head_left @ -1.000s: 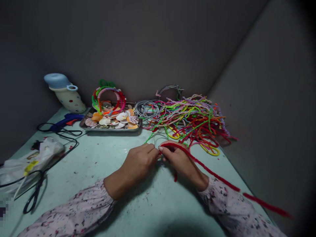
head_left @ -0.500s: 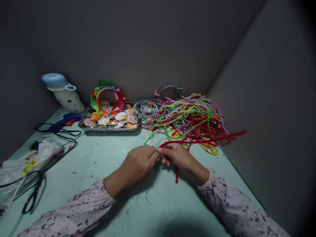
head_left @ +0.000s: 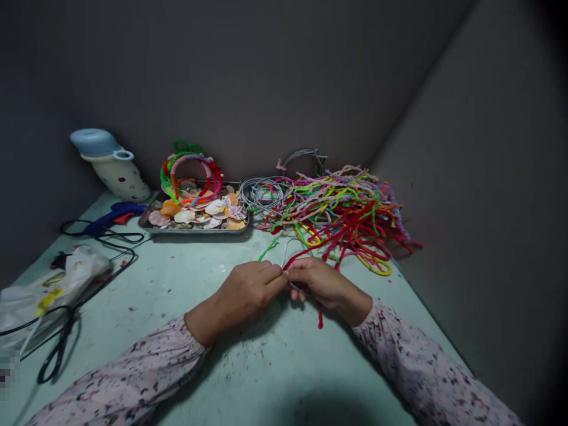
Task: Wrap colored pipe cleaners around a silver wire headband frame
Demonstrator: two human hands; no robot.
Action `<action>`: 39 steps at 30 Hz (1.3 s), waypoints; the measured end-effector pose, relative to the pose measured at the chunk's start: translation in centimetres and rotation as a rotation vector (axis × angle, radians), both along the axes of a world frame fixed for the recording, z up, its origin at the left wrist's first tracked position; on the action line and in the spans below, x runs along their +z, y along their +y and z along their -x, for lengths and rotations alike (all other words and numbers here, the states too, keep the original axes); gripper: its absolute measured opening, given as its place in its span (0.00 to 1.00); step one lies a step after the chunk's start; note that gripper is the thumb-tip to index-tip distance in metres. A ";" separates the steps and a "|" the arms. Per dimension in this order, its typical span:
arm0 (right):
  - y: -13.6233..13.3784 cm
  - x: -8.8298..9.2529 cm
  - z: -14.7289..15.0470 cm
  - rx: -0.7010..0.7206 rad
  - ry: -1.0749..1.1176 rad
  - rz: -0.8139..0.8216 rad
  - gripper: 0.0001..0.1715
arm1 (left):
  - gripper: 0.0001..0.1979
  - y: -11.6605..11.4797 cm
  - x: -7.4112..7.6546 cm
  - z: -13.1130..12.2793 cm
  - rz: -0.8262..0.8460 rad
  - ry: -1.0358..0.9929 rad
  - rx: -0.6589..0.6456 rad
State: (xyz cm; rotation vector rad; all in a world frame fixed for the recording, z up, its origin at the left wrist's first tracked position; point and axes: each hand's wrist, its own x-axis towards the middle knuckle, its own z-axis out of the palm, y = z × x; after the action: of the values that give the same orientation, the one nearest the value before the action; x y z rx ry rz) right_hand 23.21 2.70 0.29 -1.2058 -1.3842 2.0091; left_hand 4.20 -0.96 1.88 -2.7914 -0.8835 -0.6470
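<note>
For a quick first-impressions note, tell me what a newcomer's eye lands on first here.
The bright heap of multicoloured pipe cleaners at the back right of the table stands out first. To its left sits a metal tray of seashells, with colourful wrapped hoops at its back. At centre, the left hand and right hand meet on a red pipe cleaner.

Long pale-pink fabric sleeves (head_left: 124, 373), dark maroon and black speckled print throughout; gathered elastic cuffs (head_left: 196, 337) just above bare left hand (head_left: 248, 293) and bare right hand (head_left: 322, 284).
</note>
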 end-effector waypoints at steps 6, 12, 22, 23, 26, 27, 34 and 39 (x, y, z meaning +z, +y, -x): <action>-0.1 0.0 0.1 0.019 -0.015 0.004 0.06 | 0.11 0.1 -0.6 -0.4 0.054 0.010 0.024; 0.1 -0.1 0.0 0.030 -0.016 -0.029 0.06 | 0.10 0.1 -0.6 -0.7 0.062 0.032 0.045; 0.1 -0.2 0.1 0.060 -0.054 -0.073 0.08 | 0.12 0.1 -0.2 -0.5 0.103 0.056 0.036; 0.1 -0.1 0.1 0.059 -0.068 -0.089 0.08 | 0.12 0.1 -0.2 -0.5 0.105 0.054 0.035; 0.0 0.2 0.2 0.038 -0.115 -0.160 0.09 | 0.10 0.1 -0.4 -0.6 0.113 0.041 0.055; -0.1 0.4 0.3 0.025 -0.124 -0.192 0.10 | 0.09 0.2 -0.4 -0.6 0.114 0.032 0.074; -0.9 2.5 0.4 -0.223 -0.276 -0.761 0.11 | 0.10 0.7 -0.1 0.2 0.141 -0.243 0.295; -2.0 2.7 -0.1 -0.524 -0.264 -1.475 0.11 | 0.08 1.2 0.9 0.4 0.378 -0.585 0.452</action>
State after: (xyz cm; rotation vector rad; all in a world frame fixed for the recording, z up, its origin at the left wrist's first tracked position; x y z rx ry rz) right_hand 23.27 0.74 2.97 -0.8746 -1.7793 0.1813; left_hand 3.83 0.21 2.82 -2.5496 -1.8430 -1.3540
